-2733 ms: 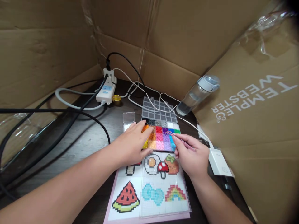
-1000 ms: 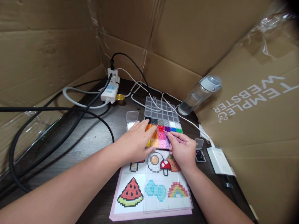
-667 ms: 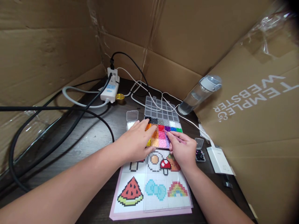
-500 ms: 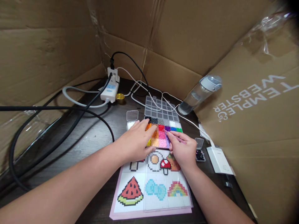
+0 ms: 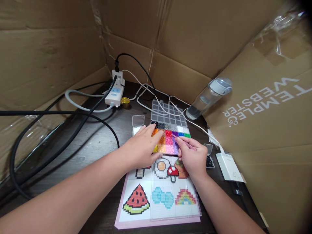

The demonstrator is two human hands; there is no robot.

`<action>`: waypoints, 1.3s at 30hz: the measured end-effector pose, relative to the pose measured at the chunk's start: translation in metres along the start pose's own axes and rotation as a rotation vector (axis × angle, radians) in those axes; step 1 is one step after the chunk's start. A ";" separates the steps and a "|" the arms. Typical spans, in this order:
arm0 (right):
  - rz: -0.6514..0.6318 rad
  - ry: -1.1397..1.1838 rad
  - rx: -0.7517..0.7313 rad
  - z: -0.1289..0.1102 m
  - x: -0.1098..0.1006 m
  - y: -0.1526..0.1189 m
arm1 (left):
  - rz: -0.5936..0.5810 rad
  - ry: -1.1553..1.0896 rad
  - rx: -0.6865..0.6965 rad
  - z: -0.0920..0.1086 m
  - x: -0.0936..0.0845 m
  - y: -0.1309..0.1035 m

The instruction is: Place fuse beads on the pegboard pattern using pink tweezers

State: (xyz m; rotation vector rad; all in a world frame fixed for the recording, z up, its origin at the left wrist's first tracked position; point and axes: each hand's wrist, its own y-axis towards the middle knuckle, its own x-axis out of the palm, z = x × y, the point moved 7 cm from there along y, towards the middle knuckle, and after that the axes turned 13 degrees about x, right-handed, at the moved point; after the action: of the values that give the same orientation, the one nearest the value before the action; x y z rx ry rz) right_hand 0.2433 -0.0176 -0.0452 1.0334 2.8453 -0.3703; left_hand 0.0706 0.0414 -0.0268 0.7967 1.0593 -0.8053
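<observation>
My left hand [image 5: 143,144] lies with fingers spread over the left side of a sectioned bead box [image 5: 168,142], touching it. Small beads in red, pink, purple, orange, black and other colours fill its compartments. In my right hand [image 5: 193,157] are slim pink tweezers [image 5: 190,146], their tip over the purple and red compartments. Whether a bead is in the tip is too small to tell. Below the hands, a clear pegboard [image 5: 177,213] covers part of a pattern sheet [image 5: 124,191]. A red-and-white bead mushroom [image 5: 173,172] sits on the pegboard.
The box's clear lid [image 5: 168,113] lies folded back under a white cable. A small box of black beads [image 5: 210,162] stands right of my right hand. Around are a water bottle [image 5: 202,102], a power strip [image 5: 114,94], a gold cup [image 5: 125,102], a white charger [image 5: 228,167] and black cables.
My right hand and the tweezers have shifted slightly right, the tip moving from the red compartment toward the purple one. My left hand has stayed in place.
</observation>
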 end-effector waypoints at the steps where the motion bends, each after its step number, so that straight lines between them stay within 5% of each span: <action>1: 0.001 0.001 -0.005 0.000 -0.001 -0.001 | -0.001 -0.001 0.000 0.000 0.000 0.000; 12: 0.046 0.029 -0.095 -0.017 -0.012 -0.023 | -0.018 0.020 0.008 0.001 0.002 0.001; 20: 0.057 0.062 -0.179 -0.026 -0.042 -0.063 | -0.011 -0.001 0.011 0.001 -0.001 0.000; 29: 0.096 -0.084 -0.160 0.001 -0.077 -0.086 | -0.035 0.012 -0.003 0.001 0.001 0.002; 39: 0.010 -0.199 -0.216 0.032 -0.077 -0.094 | -0.025 0.028 0.007 0.000 0.002 0.003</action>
State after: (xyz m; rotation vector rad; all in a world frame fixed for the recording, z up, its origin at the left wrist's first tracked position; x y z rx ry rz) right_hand 0.2416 -0.1432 -0.0450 0.9145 2.6314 -0.1502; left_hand 0.0741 0.0421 -0.0283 0.8046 1.0937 -0.8211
